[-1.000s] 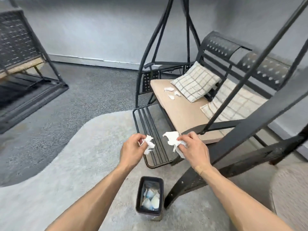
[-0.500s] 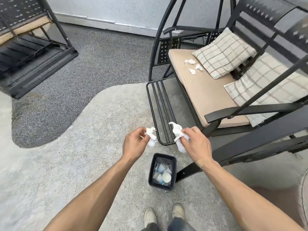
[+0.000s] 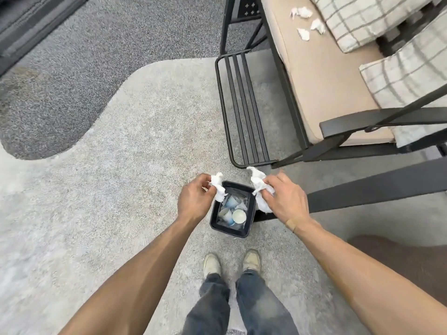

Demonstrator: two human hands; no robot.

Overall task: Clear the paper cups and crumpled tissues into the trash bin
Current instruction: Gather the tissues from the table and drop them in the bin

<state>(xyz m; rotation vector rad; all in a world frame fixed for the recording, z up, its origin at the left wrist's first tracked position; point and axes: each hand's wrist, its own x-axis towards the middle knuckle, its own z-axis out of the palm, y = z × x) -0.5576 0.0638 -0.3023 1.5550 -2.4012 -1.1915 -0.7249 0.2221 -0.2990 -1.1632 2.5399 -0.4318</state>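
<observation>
A small black trash bin stands on the carpet in front of my feet, with paper cups lying inside it. My left hand pinches a crumpled white tissue over the bin's left rim. My right hand grips a second crumpled tissue above the bin's right rim. Three more crumpled tissues lie on the tan seat cushion of the swing bench at the upper right.
The black metal swing frame slants across just right of the bin, and its slatted footrest lies beyond it. Two checked pillows rest on the seat. Light rug underfoot, darker carpet at the upper left.
The view has tilted down and both hands with their tissues have come closer to the bin, now hanging over its rim. My feet have come fully into view.
</observation>
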